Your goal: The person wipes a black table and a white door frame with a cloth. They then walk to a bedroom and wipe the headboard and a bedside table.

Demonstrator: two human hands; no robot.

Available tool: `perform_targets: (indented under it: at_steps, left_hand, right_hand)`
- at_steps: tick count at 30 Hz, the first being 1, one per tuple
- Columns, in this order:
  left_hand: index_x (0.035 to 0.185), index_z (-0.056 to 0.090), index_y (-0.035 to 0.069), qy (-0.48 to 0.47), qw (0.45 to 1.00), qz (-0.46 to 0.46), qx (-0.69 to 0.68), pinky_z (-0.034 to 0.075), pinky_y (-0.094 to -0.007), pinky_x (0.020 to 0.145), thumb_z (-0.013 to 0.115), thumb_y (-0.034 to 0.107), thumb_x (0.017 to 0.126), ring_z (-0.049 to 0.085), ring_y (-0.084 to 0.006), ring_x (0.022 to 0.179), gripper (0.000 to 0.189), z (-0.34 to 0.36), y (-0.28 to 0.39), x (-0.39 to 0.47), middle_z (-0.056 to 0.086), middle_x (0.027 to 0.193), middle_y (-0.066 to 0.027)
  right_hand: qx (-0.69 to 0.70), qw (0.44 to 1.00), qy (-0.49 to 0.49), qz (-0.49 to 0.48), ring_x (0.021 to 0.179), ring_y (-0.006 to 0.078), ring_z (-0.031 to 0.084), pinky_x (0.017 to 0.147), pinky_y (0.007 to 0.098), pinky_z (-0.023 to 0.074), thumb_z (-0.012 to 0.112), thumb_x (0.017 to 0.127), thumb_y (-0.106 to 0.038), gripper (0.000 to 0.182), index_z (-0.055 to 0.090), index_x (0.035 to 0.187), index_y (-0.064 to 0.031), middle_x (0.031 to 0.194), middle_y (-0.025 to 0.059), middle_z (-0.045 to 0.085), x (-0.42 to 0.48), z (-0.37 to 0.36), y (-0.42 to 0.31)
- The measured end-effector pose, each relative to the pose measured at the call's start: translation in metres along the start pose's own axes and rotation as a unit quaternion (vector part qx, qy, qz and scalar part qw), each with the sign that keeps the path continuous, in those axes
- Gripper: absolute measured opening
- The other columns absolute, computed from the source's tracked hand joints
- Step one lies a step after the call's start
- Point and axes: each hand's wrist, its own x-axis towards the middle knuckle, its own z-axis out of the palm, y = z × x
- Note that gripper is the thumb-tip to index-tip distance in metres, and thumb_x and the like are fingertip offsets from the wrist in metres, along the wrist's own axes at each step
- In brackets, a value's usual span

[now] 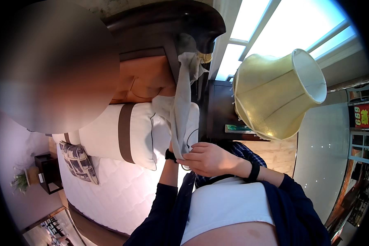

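Note:
A long, pale grey-beige cloth [182,92] hangs between my body and the carved bedpost, partly blurred on its left side. My right hand [203,158], with a dark band at its wrist, pinches the lower end of this cloth between thumb and fingers. Only a sliver of my left hand [171,147] shows above a black wristwatch [171,155]; the cloth covers the rest, so its grip is hidden. The cloth's upper end lies in front of the dark wood headboard [147,27], near a gold-coloured ring [205,57] on the post.
White pillows with a brown stripe [126,132] lie on a white quilted mattress [120,190] to the left. A gold lampshade [267,95] leans over the dark nightstand [216,107] at right, beside a book [238,128]. A blurred disc hides the upper left.

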Motion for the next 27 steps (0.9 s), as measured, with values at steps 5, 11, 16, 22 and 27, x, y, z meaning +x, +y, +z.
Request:
perform_targets:
  at_steps: [5, 11, 16, 22, 27]
  left_hand:
    - [0.131, 0.043, 0.007, -0.015, 0.997, 0.038, 0.063, 0.04, -0.0338, 0.094, 0.057, 0.017, 0.088, 0.05, -0.0213, 0.112, 0.046, 0.0, 0.02, -0.01, 0.051, 0.122, -0.0106]
    - [0.125, 0.049, 0.007, -0.054, 0.982, 0.122, 0.133, 0.043, -0.0326, 0.091, 0.061, 0.018, 0.086, 0.054, -0.0205, 0.107, 0.042, 0.028, 0.06, -0.01, 0.054, 0.116, -0.0095]
    - [0.119, 0.054, 0.006, -0.084, 0.968, 0.155, 0.176, 0.044, -0.0326, 0.087, 0.063, 0.019, 0.084, 0.056, -0.0211, 0.101, 0.039, 0.049, 0.087, -0.023, 0.057, 0.11, -0.0091]
    - [0.104, 0.058, 0.005, -0.131, 0.969, 0.114, 0.177, 0.044, -0.0373, 0.079, 0.063, 0.025, 0.077, 0.055, -0.0285, 0.09, 0.034, 0.072, 0.088, -0.051, 0.059, 0.097, -0.0114]
    - [0.091, 0.061, 0.004, -0.132, 0.963, 0.078, 0.221, 0.043, -0.0412, 0.073, 0.064, 0.03, 0.071, 0.055, -0.0346, 0.081, 0.033, 0.081, 0.1, -0.078, 0.061, 0.087, -0.0133]
  right_hand:
    - [0.037, 0.999, -0.014, -0.007, 0.085, 0.0219, 0.06, 0.081, 0.031, 0.0471, 0.063, 0.078, -0.018, 0.024, 0.068, 0.097, -0.0041, 0.092, 0.0064, 0.065, -0.006, 0.0, -0.002]
    - [0.128, 0.992, 0.004, 0.004, 0.084, 0.026, 0.062, 0.076, 0.0336, 0.0506, 0.065, 0.078, -0.023, 0.026, 0.067, 0.096, -0.0044, 0.093, 0.0088, 0.065, -0.011, -0.015, -0.015]
    - [0.149, 0.988, 0.024, 0.018, 0.082, 0.0284, 0.062, 0.072, 0.0343, 0.0515, 0.065, 0.078, -0.024, 0.025, 0.066, 0.094, -0.0042, 0.091, 0.01, 0.065, -0.029, -0.028, -0.025]
    - [0.114, 0.992, 0.044, 0.035, 0.079, 0.0271, 0.062, 0.07, 0.0336, 0.0512, 0.065, 0.078, -0.024, 0.026, 0.066, 0.096, -0.0052, 0.091, 0.0089, 0.065, -0.07, -0.034, -0.036]
    - [0.114, 0.987, 0.105, 0.044, 0.074, 0.026, 0.06, 0.066, 0.0342, 0.0496, 0.065, 0.078, -0.025, 0.021, 0.065, 0.089, -0.0061, 0.082, 0.0074, 0.061, -0.108, -0.042, -0.054]
